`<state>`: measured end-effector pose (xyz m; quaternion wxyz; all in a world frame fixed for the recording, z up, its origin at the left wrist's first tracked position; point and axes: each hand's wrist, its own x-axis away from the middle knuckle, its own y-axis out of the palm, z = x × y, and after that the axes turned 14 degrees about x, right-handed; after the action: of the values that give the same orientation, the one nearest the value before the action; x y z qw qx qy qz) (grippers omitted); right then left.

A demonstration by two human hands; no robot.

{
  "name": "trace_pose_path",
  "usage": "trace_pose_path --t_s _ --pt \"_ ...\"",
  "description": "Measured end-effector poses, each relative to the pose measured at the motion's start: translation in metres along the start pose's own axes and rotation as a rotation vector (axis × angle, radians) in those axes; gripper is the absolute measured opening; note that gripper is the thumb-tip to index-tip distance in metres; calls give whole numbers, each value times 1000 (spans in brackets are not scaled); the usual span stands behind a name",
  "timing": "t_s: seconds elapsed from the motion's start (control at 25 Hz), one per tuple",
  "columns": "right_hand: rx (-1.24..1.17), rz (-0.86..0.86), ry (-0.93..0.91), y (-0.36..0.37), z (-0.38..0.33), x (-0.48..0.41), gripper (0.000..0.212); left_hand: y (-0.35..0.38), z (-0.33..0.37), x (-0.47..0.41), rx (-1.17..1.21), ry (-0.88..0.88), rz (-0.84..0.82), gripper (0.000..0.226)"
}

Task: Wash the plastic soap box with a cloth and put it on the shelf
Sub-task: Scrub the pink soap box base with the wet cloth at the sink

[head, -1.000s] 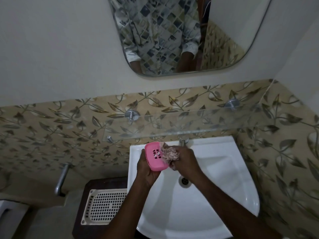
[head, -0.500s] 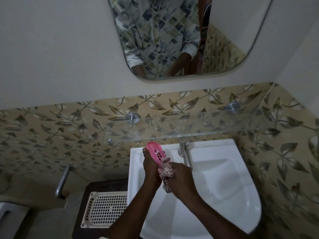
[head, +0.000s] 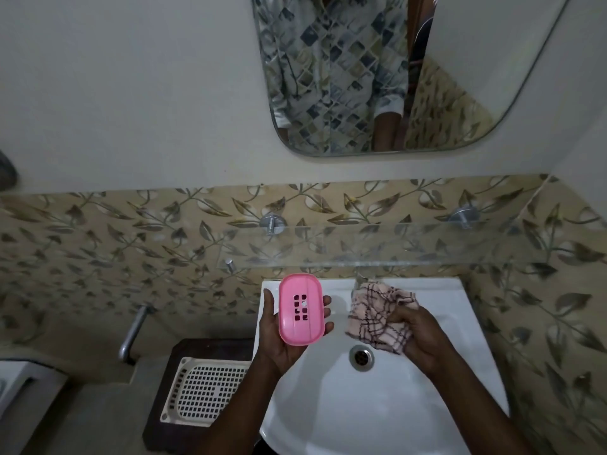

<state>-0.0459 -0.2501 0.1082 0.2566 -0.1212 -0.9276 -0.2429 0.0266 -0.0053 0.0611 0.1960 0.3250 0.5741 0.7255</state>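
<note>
Hands parted since half second ago: crumpled pink checked cloth [head: 377,318] off pink rounded-rectangle plastic soap box [head: 301,309], now face-up, square holes showing. Left hand [head: 279,344] cradles it, thumb and fingers curled round edges, over glossy white basin [head: 377,415] far-left rim. Right hand [head: 423,338] clutches cloth right of it.

A single wide-angle camera, worn on the head, stands close over the white sink [head: 410,405] and looks forward and steeply down. The basin fills the frame from 5 to 6 o'clock. The tiled wall [head: 98,241] ahead crosses the middle, with the glass shelf [head: 377,247] just right of centre. The mirror [head: 476,60] sits at 12 to 1 o'clock, its top cut off, and reflects the wearer's torso. The view faces the wall almost squarely, and straight lines bow near the edges.
</note>
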Motion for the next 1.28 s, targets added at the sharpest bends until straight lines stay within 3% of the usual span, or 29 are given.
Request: trace_pose_path --t_s 0.24,0.48,0.68,0.88,1.0,1.08,1.16,1.24,1.28 --pt "-18 70 37 0 15 -2 46 0 -12 6 -10 -66 94 80" --pt "5 161 38 -43 19 -10 43 -6 -6 13 -16 -44 129 84" --pt "77 39 21 -27 25 -13 38 0 -23 10 -2 -133 155 87" --pt "336 -23 -2 1 32 -22 33 1 -42 4 -93 -205 236 80" --pt "650 124 -121 9 30 -22 33 0 -45 3 -79 -181 248 74" --pt "964 296 -200 12 27 -17 43 -3 -46 4 -29 -139 248 69" --pt "1125 461 -340 16 28 -7 53 -7 -45 5 4 -101 254 70" --pt "1124 505 -583 25 34 8 30 -10 -44 7 17 -89 250 74" --pt "1065 437 -615 30 37 15 17 -12 -45 9 20 -90 243 77"
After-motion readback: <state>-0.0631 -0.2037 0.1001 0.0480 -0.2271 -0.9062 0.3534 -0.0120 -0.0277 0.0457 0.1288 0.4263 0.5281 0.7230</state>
